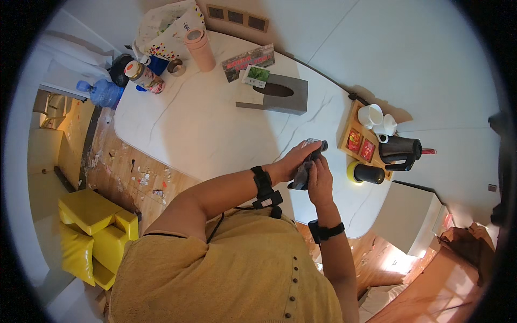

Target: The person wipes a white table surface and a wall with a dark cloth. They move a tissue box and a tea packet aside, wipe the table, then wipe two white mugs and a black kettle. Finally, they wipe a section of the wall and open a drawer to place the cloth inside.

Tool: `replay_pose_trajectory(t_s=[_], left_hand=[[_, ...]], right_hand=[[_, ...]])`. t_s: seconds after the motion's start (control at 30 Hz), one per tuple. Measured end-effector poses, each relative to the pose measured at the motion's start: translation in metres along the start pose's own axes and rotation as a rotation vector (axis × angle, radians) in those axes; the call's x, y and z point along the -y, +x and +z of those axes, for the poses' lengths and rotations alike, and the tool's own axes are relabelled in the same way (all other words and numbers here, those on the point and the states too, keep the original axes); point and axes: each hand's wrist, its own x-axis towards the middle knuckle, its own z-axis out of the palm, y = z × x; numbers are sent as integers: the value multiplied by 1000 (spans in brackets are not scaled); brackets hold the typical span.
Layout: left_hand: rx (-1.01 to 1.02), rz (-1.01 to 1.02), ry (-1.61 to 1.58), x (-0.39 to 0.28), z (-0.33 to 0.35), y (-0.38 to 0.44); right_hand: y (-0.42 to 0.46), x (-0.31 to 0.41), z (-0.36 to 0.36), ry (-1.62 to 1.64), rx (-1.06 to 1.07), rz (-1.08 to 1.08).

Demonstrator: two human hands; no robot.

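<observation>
Above the near side of a white marble-patterned table, both my hands are closed around a small dark object, which seems partly wrapped in clear plastic. My left hand grips its upper part, and a glossy bit shows beyond the fingers. On the other side, my right hand presses against it with bent fingers. My fingers hide much of the object, so its exact kind cannot be made out. Each wrist wears a black strap; a small box hangs on the left one.
Farther back are a grey tissue box, a leaf-picture card, a pink tumbler and a patterned bottle. To the right, a wooden tray carries white cups and red packets, near a black kettle and a black-and-yellow cylinder.
</observation>
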Motion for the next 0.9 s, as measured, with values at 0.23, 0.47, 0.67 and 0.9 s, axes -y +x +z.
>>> replay_pose_trajectory(t_s=[0.23, 0.47, 0.67, 0.9], left_hand=[[43, -37, 31, 1, -15, 12], [131, -105, 45, 14, -7, 19], [138, -278, 221, 7, -4, 16], [18, -177, 476, -4, 4, 33]], right_hand=[[-16, 22, 16, 93, -171, 9], [0, -2, -15, 645, -533, 301], [11, -25, -42, 4, -115, -92], [28, -66, -38, -133, -135, -25]])
